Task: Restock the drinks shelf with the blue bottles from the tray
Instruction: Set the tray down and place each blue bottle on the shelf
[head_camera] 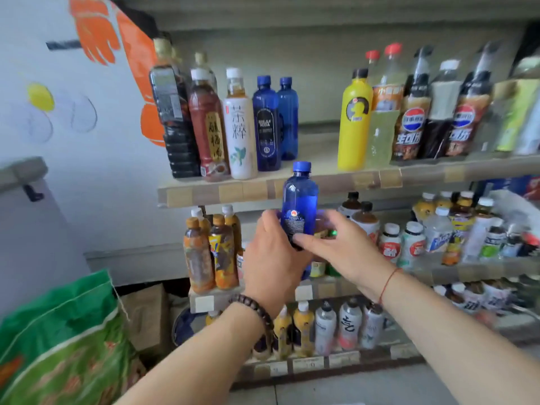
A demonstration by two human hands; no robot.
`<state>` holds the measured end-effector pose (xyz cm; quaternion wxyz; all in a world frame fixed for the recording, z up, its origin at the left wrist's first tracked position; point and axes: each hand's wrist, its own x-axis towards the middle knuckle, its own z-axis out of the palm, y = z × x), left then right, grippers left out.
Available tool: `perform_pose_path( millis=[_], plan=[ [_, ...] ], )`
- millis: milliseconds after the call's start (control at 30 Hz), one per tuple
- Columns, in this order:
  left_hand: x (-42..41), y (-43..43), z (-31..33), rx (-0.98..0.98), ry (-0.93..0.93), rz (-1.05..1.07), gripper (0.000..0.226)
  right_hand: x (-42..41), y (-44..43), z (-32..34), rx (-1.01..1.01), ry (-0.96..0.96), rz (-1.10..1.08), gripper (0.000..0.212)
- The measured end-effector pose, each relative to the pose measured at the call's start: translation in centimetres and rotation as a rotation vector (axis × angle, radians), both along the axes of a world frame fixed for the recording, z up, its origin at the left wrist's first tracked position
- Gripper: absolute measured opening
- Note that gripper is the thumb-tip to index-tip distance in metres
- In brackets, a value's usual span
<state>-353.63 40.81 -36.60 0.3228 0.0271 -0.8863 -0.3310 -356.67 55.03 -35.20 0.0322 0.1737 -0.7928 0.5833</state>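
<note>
Shop shelving fills the view, with a wooden upper shelf [321, 187] carrying two blue bottles [274, 124] beside a gap. A third blue bottle [299, 203] is upright just below the shelf edge. The left hand [273, 258] wraps its lower body; the right hand [342, 244] rests fingertips [301, 238] against it, fingers half-curled. Risk: the cap could strike the shelf edge during lifting and tip neighbouring bottles.
</note>
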Motion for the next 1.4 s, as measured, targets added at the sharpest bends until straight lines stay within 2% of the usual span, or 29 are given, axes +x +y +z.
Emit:
perform_pose_path(
  millis=[67,133,267,367,533,700,800,900,1167,1400],
  plan=[
    [-1.0,0.6,3.9,-0.015,0.052,0.023,0.063,-0.8,-0.6,3.5,-0.161,-0.056,0.064,0.049],
    [-1.9,1.0,6.9,-0.012,0.087,0.053,0.061,-1.9,-1.1,6.6,-0.241,-0.077,0.091,0.041],
    [-3.8,0.3,11.7,0.023,0.064,-0.071,0.065,-5.0,-1.4,11.9,-0.192,0.038,0.077,0.022],
    [-5.1,-1.4,14.6,0.036,0.061,-0.146,0.06,-7.1,-1.5,14.8,-0.151,0.092,0.08,0.026],
    [-7.0,-3.4,18.3,0.105,0.097,-0.111,0.046,-10.9,-3.8,17.5,-0.125,0.172,0.042,0.037],
    [-9.2,-4.7,18.7,0.076,0.098,-0.032,0.037,-12.7,-5.9,17.4,-0.177,0.13,0.098,0.039],
    [-9.8,-5.0,17.8,-0.005,0.066,0.024,0.029,-13.2,-6.5,15.8,-0.201,0.125,0.09,0.039],
    [-10.3,-5.2,16.9,-0.083,0.029,0.096,0.03,-13.6,-7.1,14.5,-0.19,0.156,0.051,0.035],
    [-10.9,-5.3,17.3,-0.322,-0.004,0.181,0.015,-15.2,-8.4,13.7,-0.194,0.187,-0.022,0.035],
    [-10.6,-4.2,17.1,-0.427,-0.032,0.196,0.017,-16.1,-9.4,13.2,-0.175,0.181,-0.115,0.041]
  ],
)
